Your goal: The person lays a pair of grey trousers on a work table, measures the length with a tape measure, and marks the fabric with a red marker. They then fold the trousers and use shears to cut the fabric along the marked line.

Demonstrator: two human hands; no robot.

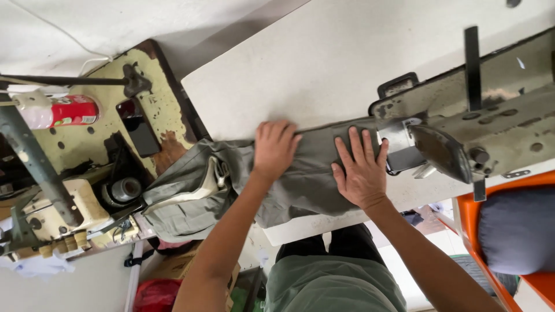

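A piece of grey-green cloth [300, 179] lies flat across the white table [300, 63], running from the sewing machine [491, 115] on the right to the table's left edge, where it spills over in loose folds with a paler lining showing. Both of the person's hands press down on it. The left hand [274, 147] lies palm down near the middle of the cloth, its fingers close together and curled slightly over the far edge of the fabric. The right hand [359, 167] lies flat just beside the machine, its fingers spread wide and pointing away from the person, the fingertips close to the metal foot [402, 147] of the machine. Neither hand grips anything; both only rest on the cloth. The two hands are near each other but apart, with a strip of fabric between them.

The sewing machine is worn and pale, with chipped paint and a black lever standing up on it. To the left of the white table stands another old work table [156, 98] with peeling yellowish paint; a dark phone [139, 127] lies on it, a red and white bottle [58, 111] lies further left, and a spool of thread [126, 189] sits nearer. At the near right, an orange chair [480, 231] holds a dark grey cushion [517, 228].
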